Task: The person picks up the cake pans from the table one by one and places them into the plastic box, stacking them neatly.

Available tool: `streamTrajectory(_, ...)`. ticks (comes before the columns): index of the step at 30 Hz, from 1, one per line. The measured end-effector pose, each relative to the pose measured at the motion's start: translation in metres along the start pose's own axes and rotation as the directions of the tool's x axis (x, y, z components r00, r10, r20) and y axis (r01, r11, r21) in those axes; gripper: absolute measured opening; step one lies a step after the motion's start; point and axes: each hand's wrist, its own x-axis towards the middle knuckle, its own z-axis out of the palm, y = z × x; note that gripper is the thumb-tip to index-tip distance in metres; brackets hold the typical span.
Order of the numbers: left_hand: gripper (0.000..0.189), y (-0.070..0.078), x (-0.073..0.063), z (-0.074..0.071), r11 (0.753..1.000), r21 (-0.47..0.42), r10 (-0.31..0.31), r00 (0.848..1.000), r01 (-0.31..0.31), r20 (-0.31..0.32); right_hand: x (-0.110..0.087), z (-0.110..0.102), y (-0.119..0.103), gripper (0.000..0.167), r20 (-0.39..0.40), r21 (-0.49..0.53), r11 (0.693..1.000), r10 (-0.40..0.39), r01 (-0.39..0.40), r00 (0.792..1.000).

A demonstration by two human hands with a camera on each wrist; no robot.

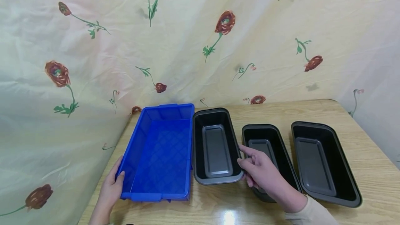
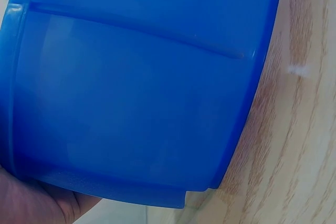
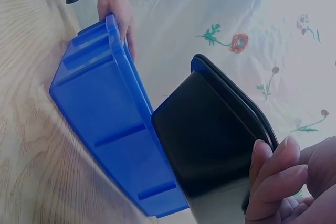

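My left hand [image 1: 110, 187] grips the left rim of an empty blue plastic bin [image 1: 162, 152] near its front corner, thumb over the edge. In the left wrist view the bin's wall [image 2: 131, 103] fills most of the picture. Just right of the bin is a dark metal loaf pan [image 1: 217, 152], its inside bare. My right hand [image 1: 264, 169] pinches this pan's right rim near the front corner. The right wrist view has the pan [image 3: 210, 129] tilted beside the bin [image 3: 100, 103], with my fingers [image 3: 278, 182] at its rim.
Two more dark loaf pans stand to the right: a smaller one [image 1: 261, 144], partly hidden under my right hand and forearm, and a larger one [image 1: 315, 166] beside it. Behind the wooden table [image 1: 375, 176] hangs a flowered cloth [image 1: 187, 44], which also runs along the left side.
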Motion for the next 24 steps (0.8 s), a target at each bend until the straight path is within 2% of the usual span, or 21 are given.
streamTrajectory(7, 0.058, -0.0003, 0.0, 0.0001, 1.0, -0.003, 0.003, 1.0, -0.003, -0.001, 0.0021, 0.0022, -0.0021, 0.064, 0.023, 0.02, 1.0, -0.012, 0.012, 1.0)
streamTrajectory(17, 0.058, 0.0003, -0.0001, 0.0004, 1.0, -0.018, -0.008, 1.0, 0.008, 0.003, 0.0071, 0.0059, -0.0042, 0.061, -0.012, 0.016, 1.0, -0.015, 0.016, 1.0)
streamTrajectory(24, 0.059, -0.0011, 0.0, 0.0006, 1.0, -0.026, -0.014, 1.0, 0.014, 0.008, 0.009, 0.009, -0.0051, 0.061, 0.012, 0.044, 0.999, -0.023, 0.023, 1.0)
